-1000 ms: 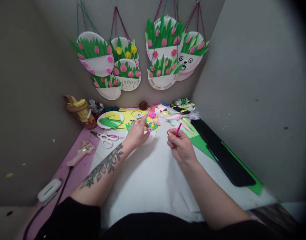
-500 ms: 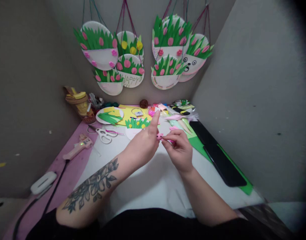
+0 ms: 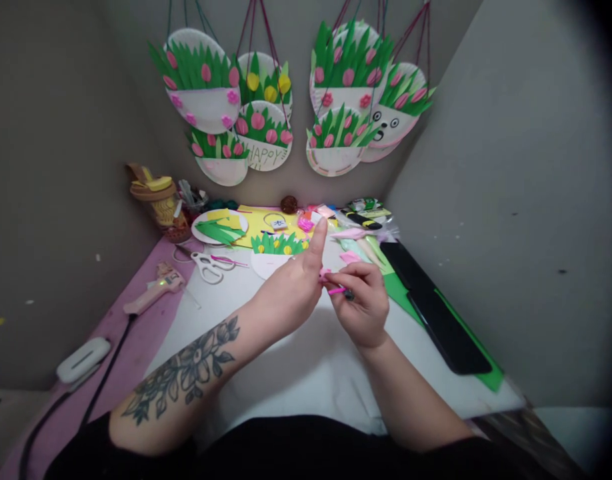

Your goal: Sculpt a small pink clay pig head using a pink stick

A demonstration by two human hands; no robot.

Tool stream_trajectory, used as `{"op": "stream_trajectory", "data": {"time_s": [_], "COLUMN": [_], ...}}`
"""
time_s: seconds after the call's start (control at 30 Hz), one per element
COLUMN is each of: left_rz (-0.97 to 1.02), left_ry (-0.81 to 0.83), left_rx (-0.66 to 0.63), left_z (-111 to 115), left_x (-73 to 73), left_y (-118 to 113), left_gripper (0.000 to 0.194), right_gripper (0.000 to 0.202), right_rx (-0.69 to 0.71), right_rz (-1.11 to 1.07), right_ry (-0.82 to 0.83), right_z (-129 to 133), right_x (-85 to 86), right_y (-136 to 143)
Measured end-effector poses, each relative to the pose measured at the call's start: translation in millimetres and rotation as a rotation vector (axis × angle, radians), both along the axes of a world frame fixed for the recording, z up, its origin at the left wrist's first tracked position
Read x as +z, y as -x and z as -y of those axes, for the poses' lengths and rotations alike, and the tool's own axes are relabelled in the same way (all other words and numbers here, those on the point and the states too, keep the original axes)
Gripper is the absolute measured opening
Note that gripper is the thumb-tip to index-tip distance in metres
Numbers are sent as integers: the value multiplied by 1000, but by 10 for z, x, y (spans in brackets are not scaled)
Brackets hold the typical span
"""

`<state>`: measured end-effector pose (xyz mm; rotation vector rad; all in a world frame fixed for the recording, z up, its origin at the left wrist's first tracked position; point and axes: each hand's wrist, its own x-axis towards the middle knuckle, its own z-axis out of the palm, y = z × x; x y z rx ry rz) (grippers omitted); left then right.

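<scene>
My left hand [image 3: 291,293] is closed around a small pink clay figure [image 3: 325,274], its index finger pointing up. Most of the figure is hidden behind my fingers. My right hand [image 3: 362,303] meets it from the right, thumb and index fingertip touching the figure. A thin bright-pink stick tool [image 3: 337,291] is tucked in the right hand's curled fingers. Behind my left hand lies a white paper-plate piece [image 3: 266,265] with green paper grass and yellow flowers.
White scissors [image 3: 207,268] and a pink glue gun [image 3: 159,290] lie to the left. A plate with green paper strips [image 3: 195,230] stands behind them. On the right are a black phone-like slab [image 3: 449,330] and green sheets [image 3: 493,380]. Decorated paper plates [image 3: 206,113] hang on the wall.
The figure's dark-eyed face, visible before, is now mostly covered by my fingers. My right hand has turned slightly, so the pink stick tool shows more clearly. The view has shifted a little.
</scene>
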<state>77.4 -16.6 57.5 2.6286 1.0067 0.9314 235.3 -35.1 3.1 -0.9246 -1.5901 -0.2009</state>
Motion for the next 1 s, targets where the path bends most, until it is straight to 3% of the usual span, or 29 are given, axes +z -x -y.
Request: {"op": "stream_trajectory", "data": {"time_s": [0.6, 1.0], "left_rz": [-3, 30], "left_ry": [-93, -17], "left_rx": [14, 32], "left_z": [-38, -32], "left_x": [-49, -31], "left_y": [-12, -18], "left_gripper": [83, 85], "right_gripper": [30, 33], "right_rx": [-111, -129], "right_rz": [103, 118], "right_ry": [-62, -77], "right_z": [-5, -7], "right_x": [-73, -80], "right_y": [-15, -14]}}
